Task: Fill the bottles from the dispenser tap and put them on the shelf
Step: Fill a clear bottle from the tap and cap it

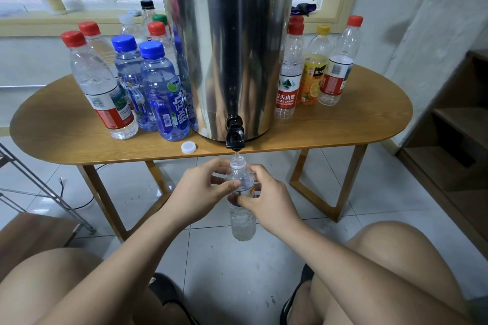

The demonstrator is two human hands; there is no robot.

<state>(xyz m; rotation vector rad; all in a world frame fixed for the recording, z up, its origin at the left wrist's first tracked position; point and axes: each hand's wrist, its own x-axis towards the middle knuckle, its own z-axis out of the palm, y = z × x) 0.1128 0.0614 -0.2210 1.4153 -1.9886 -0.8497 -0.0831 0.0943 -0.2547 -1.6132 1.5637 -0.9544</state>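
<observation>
L hand, R hand grip round uncapped bottle under tap, water running in; cap on table.

Left hand and right hand bare, short plain nails, bare forearms and knees, black sandals
</observation>
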